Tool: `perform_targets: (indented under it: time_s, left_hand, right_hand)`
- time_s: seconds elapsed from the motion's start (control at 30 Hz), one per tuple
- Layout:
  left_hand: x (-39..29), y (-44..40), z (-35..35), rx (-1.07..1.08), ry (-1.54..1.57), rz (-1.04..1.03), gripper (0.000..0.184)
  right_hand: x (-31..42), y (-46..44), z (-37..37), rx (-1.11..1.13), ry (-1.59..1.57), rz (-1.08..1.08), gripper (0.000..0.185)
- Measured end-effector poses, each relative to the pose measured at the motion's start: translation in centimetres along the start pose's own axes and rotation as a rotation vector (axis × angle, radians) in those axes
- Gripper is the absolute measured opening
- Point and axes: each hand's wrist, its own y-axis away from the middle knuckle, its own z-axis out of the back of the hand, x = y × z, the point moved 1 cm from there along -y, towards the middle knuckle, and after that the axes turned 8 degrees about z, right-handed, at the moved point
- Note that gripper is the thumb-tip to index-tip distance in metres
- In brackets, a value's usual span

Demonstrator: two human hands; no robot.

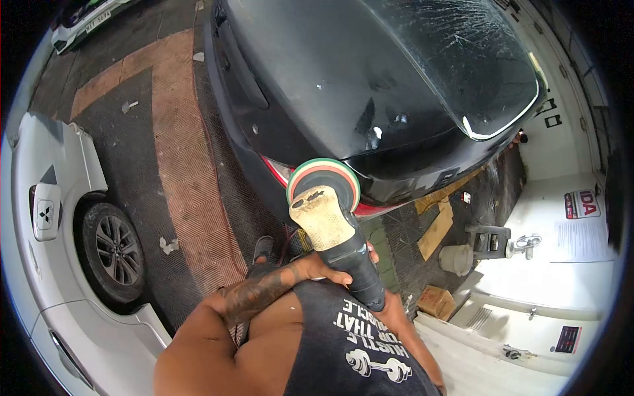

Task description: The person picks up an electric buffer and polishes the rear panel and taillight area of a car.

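Note:
A polisher [327, 221] with a worn cream head and a black body extends from my body toward the black car [297, 72]. Its round pad [355, 179], edged in green and orange, is at the car's rear corner by the red tail light [277, 169]; whether it presses on the surface I cannot tell. My left hand [320, 269] is wrapped around the middle of the body, thumb on top and fingertips showing at the far side. At the back end, my right hand [392, 309] closes on the handle, its fingers mostly hidden.
A silver car [79, 277] with its wheel [112, 252] stands to the left. On the right are a bucket [456, 259], a cardboard box [436, 301], a flat cardboard piece [436, 231] and a white cabinet [508, 330]. Scraps lie on the patterned floor [181, 132].

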Motion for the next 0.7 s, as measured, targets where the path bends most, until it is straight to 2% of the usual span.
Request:
perform_targets:
  time_s: [0.23, 0.33, 0.53, 0.7]
  left_hand:
    - [0.4, 0.6, 0.2, 0.008, -0.019, -0.046, 0.077]
    - [0.8, 1.5, 0.1, -0.073, 0.158, -0.001, 0.076]
    - [0.0, 0.6, 1.0, 0.02, -0.035, -0.045, 0.076]
    - [1.0, 0.8, 1.4, 0.025, -0.056, -0.069, 0.077]
  right_hand:
    - [1.7, 0.2, 0.5, -0.002, 0.045, 0.011, 0.042]
    - [2.3, 0.3, 0.2, -0.001, 0.08, 0.013, 0.043]
    - [2.2, 0.0, -0.3, -0.052, 0.077, 0.019, 0.047]
    - [1.8, 0.1, -0.1, -0.036, 0.126, -0.007, 0.048]
